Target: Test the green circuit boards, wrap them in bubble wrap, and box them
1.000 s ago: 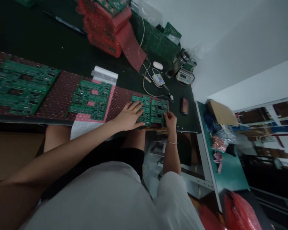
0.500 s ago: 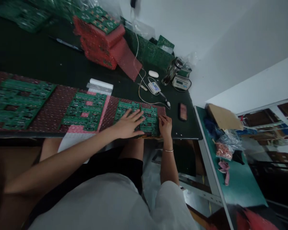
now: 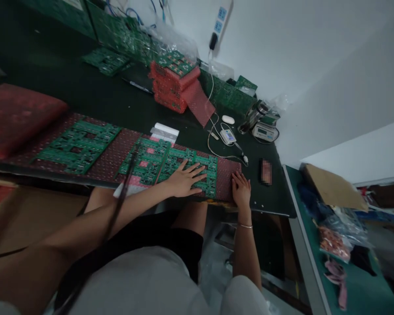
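Note:
My left hand [image 3: 184,180] lies flat with spread fingers on a green circuit board [image 3: 211,169], partly covering it. The board rests on a long strip of red bubble wrap [image 3: 226,177]. My right hand [image 3: 241,191] is at the strip's right end, its fingers stretched out over the edge and apart from the board. Left of the covered board, close against it, is a second circuit board [image 3: 154,153]. A third circuit board [image 3: 80,142] lies further left on the same wrap, with a gap between. White sheet material [image 3: 166,130] runs under the strip.
A thick red bubble-wrapped bundle [image 3: 19,116] sits at the far left. Behind are a stack of red-wrapped boards [image 3: 170,89], a pen [image 3: 139,86], a small white device [image 3: 228,136] with cables, a steel flask [image 3: 252,117], a scale [image 3: 264,132] and a phone [image 3: 265,171].
The board under my left hand has slid left along the wrap, up against the neighbouring board. My right hand has gone from the board's right edge to the wrap's end. The view has shifted left.

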Demonstrator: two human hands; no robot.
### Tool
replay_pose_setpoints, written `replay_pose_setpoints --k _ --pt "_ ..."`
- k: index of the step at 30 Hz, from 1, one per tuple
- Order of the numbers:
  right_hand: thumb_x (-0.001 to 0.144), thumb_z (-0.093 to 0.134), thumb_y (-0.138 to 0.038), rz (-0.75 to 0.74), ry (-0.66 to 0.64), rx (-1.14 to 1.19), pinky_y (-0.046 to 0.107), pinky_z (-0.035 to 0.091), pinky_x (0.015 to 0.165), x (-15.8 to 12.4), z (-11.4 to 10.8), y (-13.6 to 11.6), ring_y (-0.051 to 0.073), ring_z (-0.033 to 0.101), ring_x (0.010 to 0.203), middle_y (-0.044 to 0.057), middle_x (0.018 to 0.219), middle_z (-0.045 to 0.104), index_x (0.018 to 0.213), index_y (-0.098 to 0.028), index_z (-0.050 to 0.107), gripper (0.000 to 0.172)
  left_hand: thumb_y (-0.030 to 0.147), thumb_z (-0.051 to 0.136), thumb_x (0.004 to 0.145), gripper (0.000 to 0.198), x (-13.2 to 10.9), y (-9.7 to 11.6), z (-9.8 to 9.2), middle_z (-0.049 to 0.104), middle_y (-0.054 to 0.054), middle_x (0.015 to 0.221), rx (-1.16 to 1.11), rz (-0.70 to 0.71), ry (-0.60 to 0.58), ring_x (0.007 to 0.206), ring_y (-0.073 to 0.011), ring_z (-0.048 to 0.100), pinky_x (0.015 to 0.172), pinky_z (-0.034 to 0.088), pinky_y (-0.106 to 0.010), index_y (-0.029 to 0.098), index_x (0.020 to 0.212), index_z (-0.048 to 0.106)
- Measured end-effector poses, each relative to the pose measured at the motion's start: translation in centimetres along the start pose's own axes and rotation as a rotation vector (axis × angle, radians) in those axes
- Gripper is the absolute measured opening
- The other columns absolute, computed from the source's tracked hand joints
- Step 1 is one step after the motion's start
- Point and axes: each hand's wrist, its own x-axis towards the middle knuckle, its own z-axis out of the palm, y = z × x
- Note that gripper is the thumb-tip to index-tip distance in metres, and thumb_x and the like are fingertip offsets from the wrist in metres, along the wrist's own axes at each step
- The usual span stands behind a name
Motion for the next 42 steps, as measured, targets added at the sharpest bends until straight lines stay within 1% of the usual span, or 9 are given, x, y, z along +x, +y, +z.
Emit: replay_pose_setpoints --k 4,8,11,13,17,24,34,38,42 --pt "0.106 0.042 -0.038 0.0 0.009 0.012 0.066 0.032 0.126 -0.2 0.3 0.2 0.03 0.052 0.149 0.01 0.15 0.068 0.132 -0.025 0.076 0.045 0.059 0.051 0.108 0.062 -1.9 -1.3 -0.6 0.028 -0.005 0.175 0.005 -0.02 -0.003 0.165 -0.0316 0.022 0.135 0.002 -0.061 0.036 0.165 0.047" --pt "0.106 0.041 -0.041 -0.006 0.011 0.008 0.066 0.034 0.126 -0.4 0.4 0.3 0.031 0.052 0.149 0.011 0.151 0.067 0.133 -0.024 0.076 0.047 0.062 0.036 0.11 0.068 -5.7 -5.0 -3.4 0.024 -0.009 0.177 0.022 -0.164 0.088 0.166 -0.0298 0.02 0.136 0.007 -0.054 0.026 0.168 0.043" --pt "0.106 0.04 -0.042 -0.009 0.013 0.004 0.065 0.034 0.126 -0.4 0.4 0.5 0.032 0.053 0.148 0.012 0.15 0.067 0.132 -0.022 0.076 0.049 0.063 0.03 0.108 0.082 -11.0 -9.9 -6.5 0.028 -0.025 0.173 0.065 -0.591 0.281 0.162 -0.0373 0.027 0.13 0.026 -0.052 0.003 0.162 0.042" --pt "0.105 0.04 -0.043 -0.013 0.016 0.003 0.065 0.034 0.126 -0.4 0.4 0.5 0.033 0.054 0.147 0.013 0.149 0.068 0.131 -0.021 0.077 0.05 0.065 0.033 0.104 0.092 -14.8 -12.9 -8.0 0.028 -0.036 0.169 0.107 -0.957 0.346 0.157 -0.0483 0.029 0.124 0.031 -0.063 -0.009 0.158 0.037" --pt "0.105 0.039 -0.044 -0.023 0.015 -0.011 0.066 0.034 0.125 -0.4 0.2 0.3 0.033 0.055 0.146 0.012 0.149 0.069 0.13 -0.022 0.078 0.051 0.069 0.031 0.097 0.101 -19.7 -15.6 -8.8 0.038 -0.042 0.158 0.088 -1.281 0.252 0.147 -0.0544 0.039 0.116 0.037 -0.066 -0.017 0.151 0.039" --pt "0.104 0.04 -0.043 0.033 -0.009 -0.117 0.066 0.032 0.126 0.2 -1.1 1.1 0.034 0.056 0.144 0.009 0.15 0.068 0.132 -0.024 0.077 0.05 0.079 0.028 0.094 0.105 -19.0 -14.7 -8.4 0.042 -0.038 0.157 0.066 -1.24 0.22 0.142 -0.0534 0.041 0.113 0.039 -0.064 -0.011 0.144 0.051" --pt "0.1 0.045 -0.034 0.121 0.014 -0.347 0.065 0.033 0.125 0.3 -3.9 6.5 0.037 0.057 0.14 0.008 0.143 0.073 0.129 -0.025 0.08 0.046 0.074 0.03 0.098 0.09 -16.5 -11.2 -7.4 0.045 -0.03 0.159 0.009 -1.039 0.25 0.142 -0.0486 0.043 0.115 0.041 -0.061 0.003 0.143 0.062" --pt "0.101 0.038 -0.036 0.075 0.046 -0.34 0.061 0.043 0.117 0.0 -3.6 8.0 0.038 0.062 0.133 0.013 0.138 0.075 0.125 -0.019 0.081 0.052 0.066 0.023 0.105 0.084 -17.9 -11.3 -8.7 0.04 -0.028 0.163 0.164 -0.992 0.406 0.152 -0.0455 0.033 0.122 0.032 -0.06 0.005 0.152 0.056" --pt "0.101 0.035 -0.038 0.019 0.111 -0.322 0.06 0.047 0.113 -0.4 -2.9 8.8 0.037 0.065 0.128 0.015 0.135 0.076 0.123 -0.019 0.082 0.055 0.063 0.027 0.102 0.084 -20.5 -13.0 -10.7 0.038 -0.032 0.162 0.201 -1.158 0.301 0.146 -0.0533 0.036 0.113 0.035 -0.07 0.005 0.162 0.043"
